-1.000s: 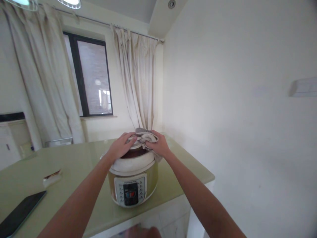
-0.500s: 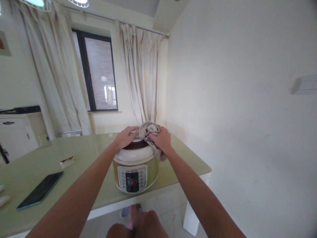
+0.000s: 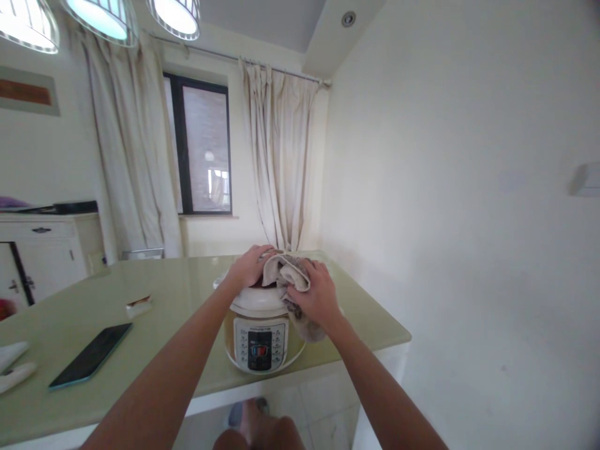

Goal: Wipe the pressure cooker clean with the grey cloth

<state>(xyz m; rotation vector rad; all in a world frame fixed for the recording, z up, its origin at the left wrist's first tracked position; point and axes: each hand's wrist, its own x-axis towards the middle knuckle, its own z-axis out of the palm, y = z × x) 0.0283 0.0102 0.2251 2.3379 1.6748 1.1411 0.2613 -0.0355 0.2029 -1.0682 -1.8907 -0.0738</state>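
An electric pressure cooker [image 3: 260, 344] with a white lid and a front control panel stands at the near edge of the table. On top of its lid is my left hand [image 3: 252, 265], its fingers curled over the handle, which is mostly covered. My right hand [image 3: 316, 292] grips a crumpled, beige-grey patterned cloth [image 3: 287, 274] against the right side of the lid. Part of the cloth hangs down beside the cooker's body. The two hands are close together, and they hide much of the lid's top.
The pale green tabletop [image 3: 187, 340] holds a dark tablet [image 3: 91, 355], a small white item with a brown edge [image 3: 139, 305] and white objects [image 3: 17, 375] at the far left. A plain wall [image 3: 445, 250] rises on the right. A curtained window [image 3: 206, 147] is behind.
My right hand has moved the cloth down and toward me along the lid's right side. My left hand stays on the lid's top. The view has tilted up and shifted left.
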